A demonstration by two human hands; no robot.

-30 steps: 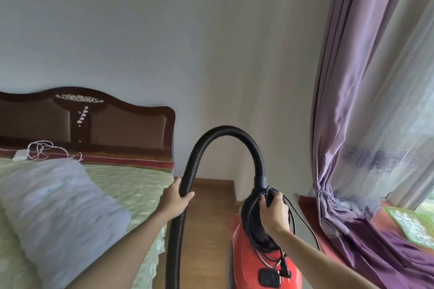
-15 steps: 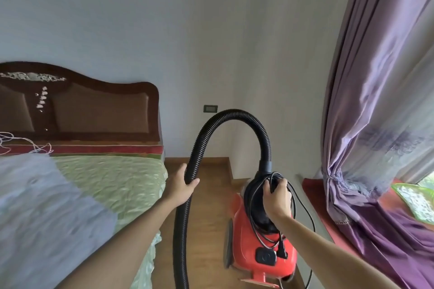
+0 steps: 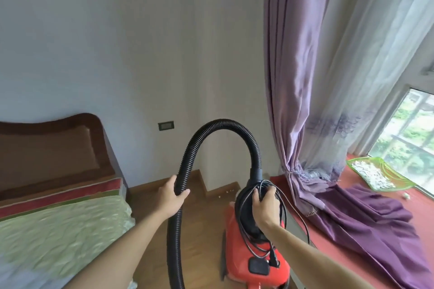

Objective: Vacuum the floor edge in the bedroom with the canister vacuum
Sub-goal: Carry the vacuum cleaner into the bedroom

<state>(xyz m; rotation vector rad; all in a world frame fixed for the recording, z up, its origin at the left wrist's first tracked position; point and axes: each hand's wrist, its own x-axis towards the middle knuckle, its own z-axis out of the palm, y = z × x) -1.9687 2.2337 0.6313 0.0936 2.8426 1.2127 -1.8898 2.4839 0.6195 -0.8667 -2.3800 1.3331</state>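
A red canister vacuum point(image 3: 254, 258) sits low over the wooden floor point(image 3: 199, 237) between the bed and the window ledge. Its black ribbed hose point(image 3: 218, 124) arches up from the canister's top and drops down on the left. My left hand point(image 3: 171, 197) is closed around the descending part of the hose. My right hand point(image 3: 265, 204) grips the canister's black top handle together with the coiled black power cord point(image 3: 284, 213). The cord's plug point(image 3: 272, 260) hangs against the red body. The hose's nozzle end is out of view below.
A bed with a green quilt point(image 3: 61, 230) and dark wooden headboard point(image 3: 51, 145) fills the left. A wall socket point(image 3: 166, 126) sits above the baseboard. Purple curtains point(image 3: 305, 101) hang and spill over the red window ledge point(image 3: 418, 216), which holds a green tray point(image 3: 373, 173). Small white crumbs point(image 3: 226, 192) lie by the wall corner.
The view has swung to the right and down, so the bed slid left and the window came in. Both hands keep their grips on hose and handle.
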